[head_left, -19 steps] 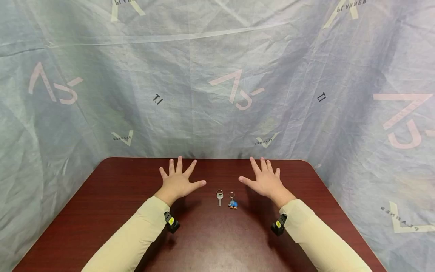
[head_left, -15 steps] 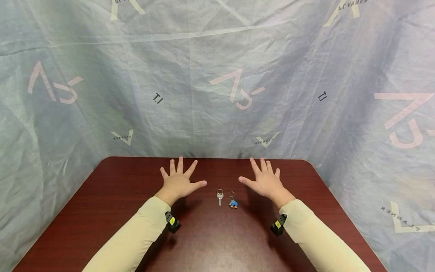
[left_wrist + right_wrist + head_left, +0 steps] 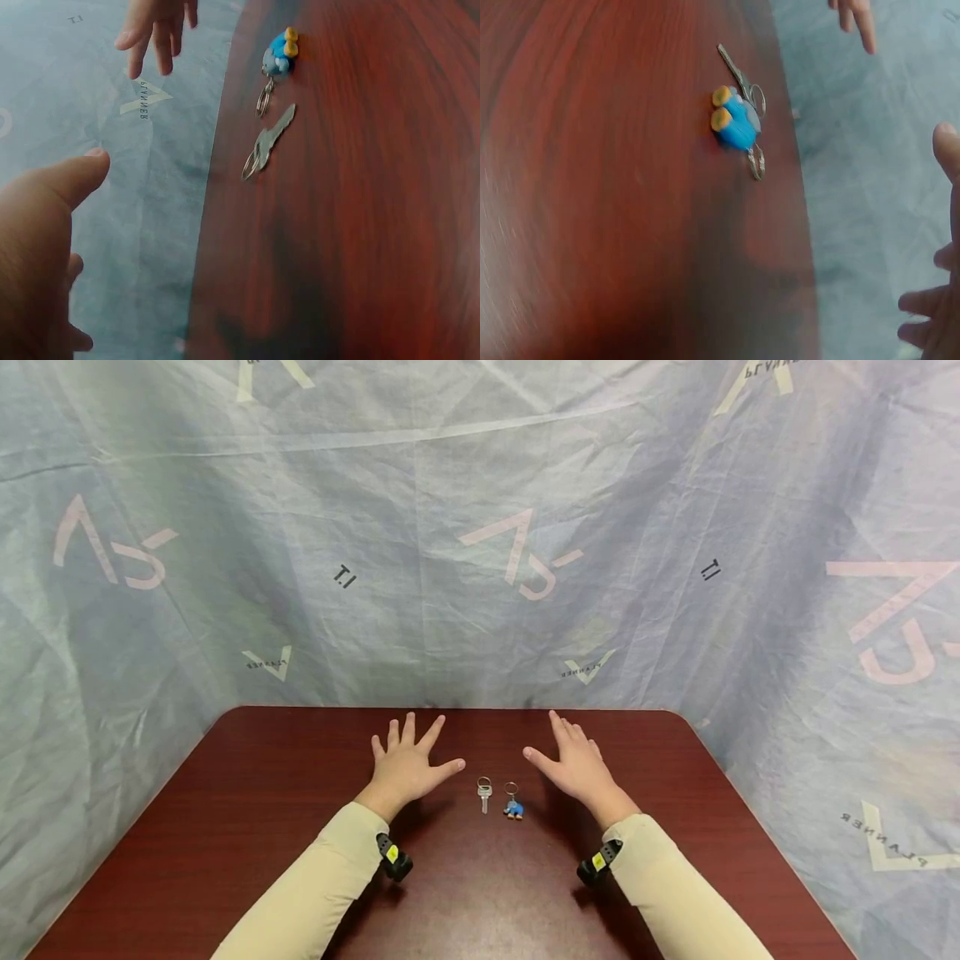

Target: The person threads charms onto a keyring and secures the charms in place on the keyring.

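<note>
A silver key (image 3: 484,796) on a metal ring lies on the table between the two hands. Just right of it is a keychain (image 3: 513,810) with a blue and grey animal figure, orange-yellow feet and its own ring. My left hand (image 3: 407,770) is held above the table left of the key, fingers spread and holding nothing. On the other side, my right hand (image 3: 581,770) hovers near the keychain with straight fingers, also holding nothing. In the left wrist view the key (image 3: 270,142) lies nearer than the figure (image 3: 280,54).
The dark red wooden table (image 3: 225,827) ends at a far edge behind the hands. A grey printed cloth (image 3: 420,568) hangs around its back and sides. Each wrist carries a black strapped camera, such as the left one (image 3: 395,858).
Both hands have moved slightly inward, toward the key and keychain. The right hand has turned, its fingers now closer together. The key and keychain stay in place.
</note>
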Tool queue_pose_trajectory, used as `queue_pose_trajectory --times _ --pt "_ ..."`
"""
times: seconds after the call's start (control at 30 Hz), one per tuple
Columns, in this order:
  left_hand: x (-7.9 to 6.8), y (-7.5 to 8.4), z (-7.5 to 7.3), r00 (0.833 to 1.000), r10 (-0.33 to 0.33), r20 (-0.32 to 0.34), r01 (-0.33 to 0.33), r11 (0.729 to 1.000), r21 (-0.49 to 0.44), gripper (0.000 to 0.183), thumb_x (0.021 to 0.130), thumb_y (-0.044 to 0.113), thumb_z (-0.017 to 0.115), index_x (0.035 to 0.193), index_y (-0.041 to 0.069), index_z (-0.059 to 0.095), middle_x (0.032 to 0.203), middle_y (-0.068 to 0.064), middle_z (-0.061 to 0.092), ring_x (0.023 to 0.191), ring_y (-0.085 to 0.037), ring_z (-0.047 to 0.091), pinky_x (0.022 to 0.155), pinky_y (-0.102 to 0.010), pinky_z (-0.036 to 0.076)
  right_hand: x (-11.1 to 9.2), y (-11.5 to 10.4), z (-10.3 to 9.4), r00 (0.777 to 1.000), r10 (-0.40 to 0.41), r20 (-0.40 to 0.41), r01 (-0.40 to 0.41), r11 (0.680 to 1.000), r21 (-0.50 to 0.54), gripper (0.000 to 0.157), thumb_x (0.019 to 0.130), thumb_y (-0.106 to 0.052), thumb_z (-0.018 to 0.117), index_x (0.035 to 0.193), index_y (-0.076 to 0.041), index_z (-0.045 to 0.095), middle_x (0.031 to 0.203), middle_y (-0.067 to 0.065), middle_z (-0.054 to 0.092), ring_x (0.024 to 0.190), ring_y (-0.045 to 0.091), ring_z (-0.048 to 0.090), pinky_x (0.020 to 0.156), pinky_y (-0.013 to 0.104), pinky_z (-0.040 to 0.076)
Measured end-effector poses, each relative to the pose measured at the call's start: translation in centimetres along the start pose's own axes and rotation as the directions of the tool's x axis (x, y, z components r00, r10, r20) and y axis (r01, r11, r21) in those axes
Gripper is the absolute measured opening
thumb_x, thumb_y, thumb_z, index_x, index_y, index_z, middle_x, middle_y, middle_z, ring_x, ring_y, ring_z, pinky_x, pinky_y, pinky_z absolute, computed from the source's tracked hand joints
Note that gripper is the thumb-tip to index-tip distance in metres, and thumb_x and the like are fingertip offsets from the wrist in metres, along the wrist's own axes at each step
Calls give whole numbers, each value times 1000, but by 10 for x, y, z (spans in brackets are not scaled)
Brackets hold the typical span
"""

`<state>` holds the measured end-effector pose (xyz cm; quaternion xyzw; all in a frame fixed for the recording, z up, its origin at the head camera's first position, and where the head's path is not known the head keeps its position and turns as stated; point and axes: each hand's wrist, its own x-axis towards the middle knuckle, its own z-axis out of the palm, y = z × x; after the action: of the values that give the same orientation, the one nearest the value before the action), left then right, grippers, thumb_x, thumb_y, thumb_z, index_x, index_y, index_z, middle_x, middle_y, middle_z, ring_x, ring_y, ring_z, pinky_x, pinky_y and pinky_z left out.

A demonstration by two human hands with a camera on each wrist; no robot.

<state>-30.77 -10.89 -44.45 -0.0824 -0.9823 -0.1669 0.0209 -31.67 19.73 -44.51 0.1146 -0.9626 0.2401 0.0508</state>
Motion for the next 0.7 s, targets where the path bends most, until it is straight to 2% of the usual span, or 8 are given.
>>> queue_pose_trajectory --times 0.17,0.33,0.5,0.7 --pt "6 3 21 996 56 -70 -62 994 -91 85 92 74 50 162 36 19 168 -14 13 154 -42 7 116 -71 8 -3 5 17 1000 19 -7 -18 981 194 93 95 -64 57 163 -16 15 164 18 27 150 40 25 117 61 27" --pt "9 10 39 988 108 -113 -125 980 -156 79 96 61 56 162 31 25 166 -14 23 152 -42 17 118 -67 15 -3 10 40 999 36 -34 -24 956 292 85 97 -54 62 163 -19 21 162 14 32 146 38 35 114 60 33" --pt "9 17 53 983 136 -120 -161 960 -231 73 98 50 61 160 24 32 163 -18 30 149 -45 23 117 -67 19 -5 11 60 998 37 -55 -18 947 322 77 97 -44 66 160 -17 31 156 15 42 142 38 41 111 60 37" --pt "7 21 69 989 111 -100 -139 932 -335 69 99 45 63 158 24 36 162 -18 32 149 -47 24 117 -67 17 -7 7 70 998 1 -59 19 942 336 68 96 -34 69 154 -12 43 155 16 45 142 38 41 111 60 37"
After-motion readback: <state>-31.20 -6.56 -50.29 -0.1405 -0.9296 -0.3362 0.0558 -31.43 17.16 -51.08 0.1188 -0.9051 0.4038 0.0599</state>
